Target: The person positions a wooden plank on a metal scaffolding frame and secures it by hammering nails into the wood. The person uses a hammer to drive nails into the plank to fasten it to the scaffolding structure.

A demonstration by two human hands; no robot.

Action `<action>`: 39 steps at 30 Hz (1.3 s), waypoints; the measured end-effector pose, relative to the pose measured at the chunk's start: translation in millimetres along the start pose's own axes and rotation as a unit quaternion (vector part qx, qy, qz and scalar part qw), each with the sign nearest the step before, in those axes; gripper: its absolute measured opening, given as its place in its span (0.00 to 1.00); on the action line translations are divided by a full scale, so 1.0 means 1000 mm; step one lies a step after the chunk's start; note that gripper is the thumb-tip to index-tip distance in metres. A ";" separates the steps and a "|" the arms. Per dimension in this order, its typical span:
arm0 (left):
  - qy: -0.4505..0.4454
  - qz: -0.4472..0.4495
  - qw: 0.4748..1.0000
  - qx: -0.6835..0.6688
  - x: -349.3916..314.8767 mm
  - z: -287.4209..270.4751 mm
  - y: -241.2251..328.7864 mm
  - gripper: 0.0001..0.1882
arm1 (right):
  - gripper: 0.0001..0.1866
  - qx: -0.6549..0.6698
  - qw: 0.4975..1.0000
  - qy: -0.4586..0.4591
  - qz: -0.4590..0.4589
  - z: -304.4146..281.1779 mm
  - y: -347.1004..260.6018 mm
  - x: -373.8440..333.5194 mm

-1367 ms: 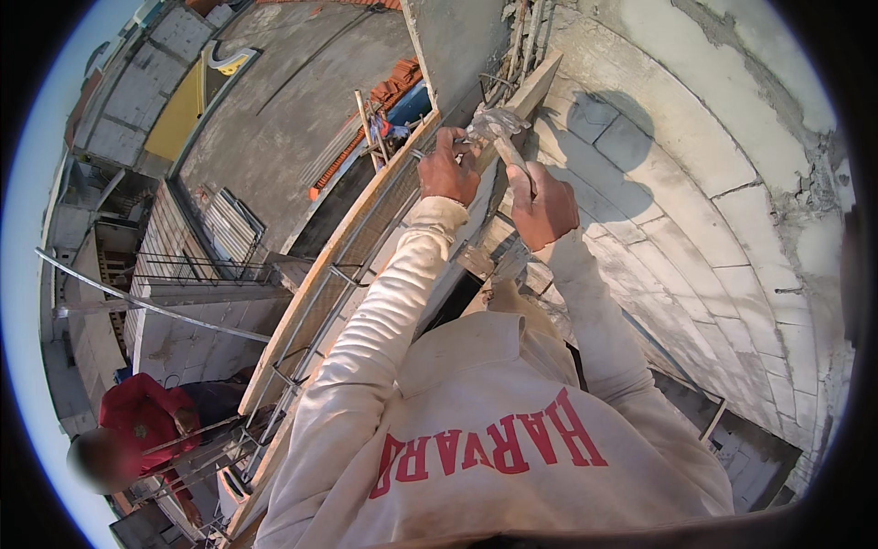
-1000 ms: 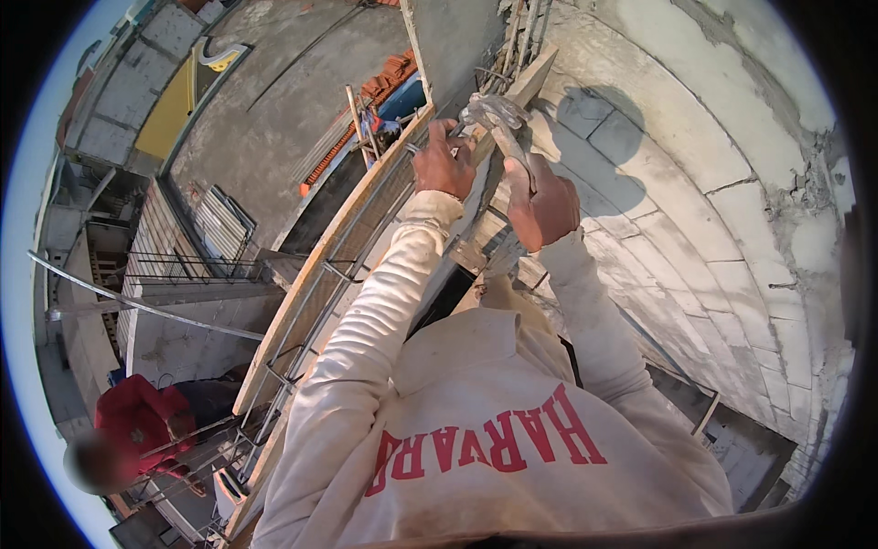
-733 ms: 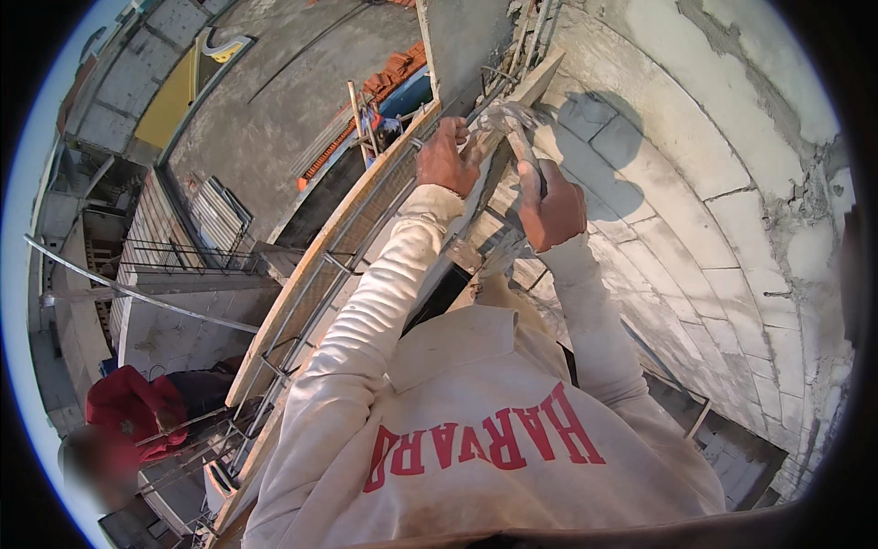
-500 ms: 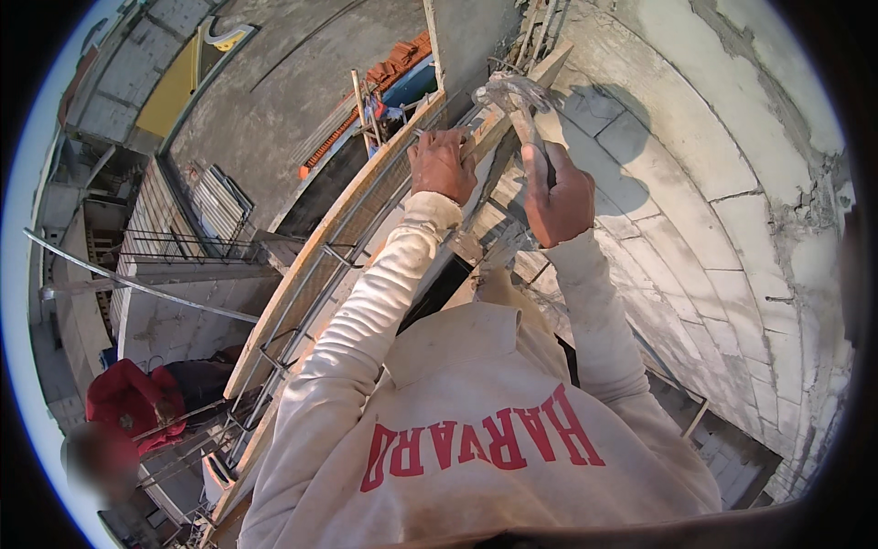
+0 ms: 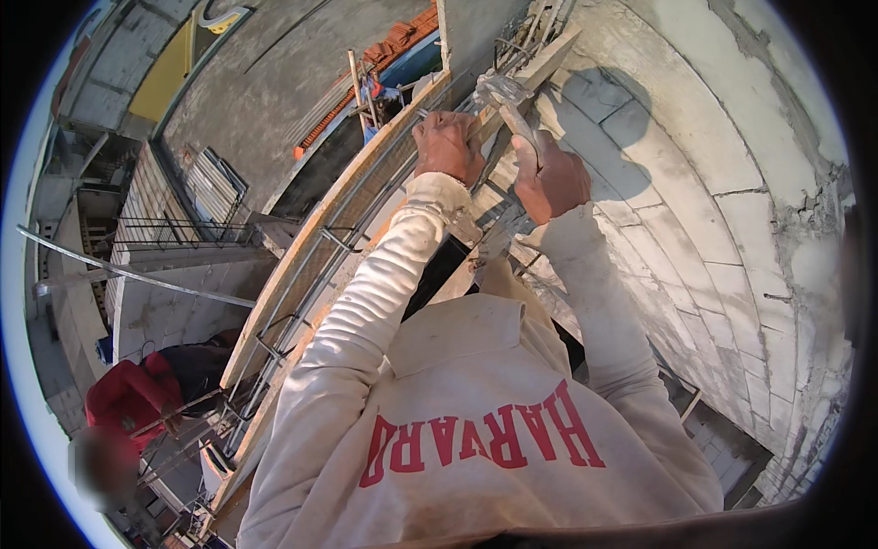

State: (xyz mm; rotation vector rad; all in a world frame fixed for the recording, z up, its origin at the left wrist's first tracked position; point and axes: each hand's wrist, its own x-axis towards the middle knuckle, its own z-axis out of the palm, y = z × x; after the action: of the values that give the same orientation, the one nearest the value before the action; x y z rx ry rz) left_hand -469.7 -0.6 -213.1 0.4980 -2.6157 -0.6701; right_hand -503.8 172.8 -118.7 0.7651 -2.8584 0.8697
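My right hand (image 5: 552, 177) is closed around the wooden handle of a hammer (image 5: 519, 123). The metal hammer head (image 5: 501, 91) is just beyond my left hand, over a wooden plank (image 5: 547, 64); whether they touch is unclear. My left hand (image 5: 447, 146) is closed at the near end of that plank, beside the steel bars, fingers curled down. Whatever lies under those fingers is hidden. Alongside my left arm runs a long formwork board (image 5: 320, 233), with a cage of reinforcing bars (image 5: 340, 240) against its inner side.
A grey block wall (image 5: 686, 183) curves along the right. Below on the left, a co-worker in a red top (image 5: 128, 398) bends beside the formwork. Stacked orange roof tiles (image 5: 402, 38) and corrugated sheets (image 5: 217, 186) lie lower down. A long pole (image 5: 137, 273) juts out at left.
The hammer and my right hand have shifted slightly left, and the hammer head looks less blurred. My left hand stays at the plank. The co-worker in red has changed posture a little.
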 end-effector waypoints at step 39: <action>0.327 -0.308 0.881 0.147 -0.259 -0.194 -0.080 0.16 | 0.17 0.115 0.847 -0.191 -0.483 0.062 -0.120 -0.045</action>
State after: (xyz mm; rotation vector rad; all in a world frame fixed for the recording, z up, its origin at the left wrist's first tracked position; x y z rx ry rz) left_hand -140.4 -29.6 -170.7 1.4102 -1.8881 -0.1943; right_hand -401.6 73.6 -118.2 2.3130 -2.0629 0.9179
